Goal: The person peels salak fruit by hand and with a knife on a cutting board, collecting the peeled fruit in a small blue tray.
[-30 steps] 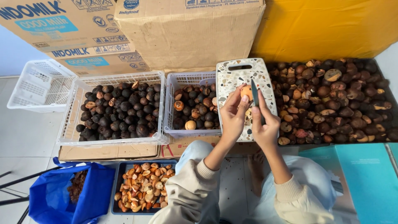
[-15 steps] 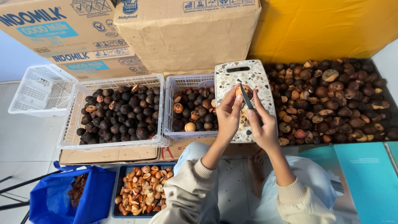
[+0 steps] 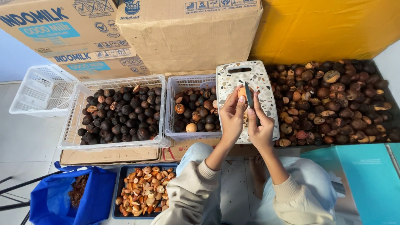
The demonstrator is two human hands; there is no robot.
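Note:
My left hand (image 3: 231, 115) grips a small orange-brown nut (image 3: 241, 91) at its fingertips, held over a speckled white cutting board (image 3: 233, 78). My right hand (image 3: 260, 125) holds a small dark-bladed knife (image 3: 249, 95), its blade upright and touching the nut's right side. Both hands sit close together above the board. A heap of brown nuts (image 3: 333, 104) lies just right of the board. A white basket (image 3: 183, 134) of mixed dark and orange nuts stands just left of it.
A larger white basket (image 3: 71, 137) of dark nuts stands at left, beside another white basket (image 3: 33, 89). Near my knees are a blue tray of cut nut pieces (image 3: 143, 196) and a blue bag (image 3: 79, 200). Cardboard boxes (image 3: 187, 33) and a yellow sheet (image 3: 325, 29) stand behind.
The hands have shifted slightly down and left over the board, and the knife blade has turned against the nut.

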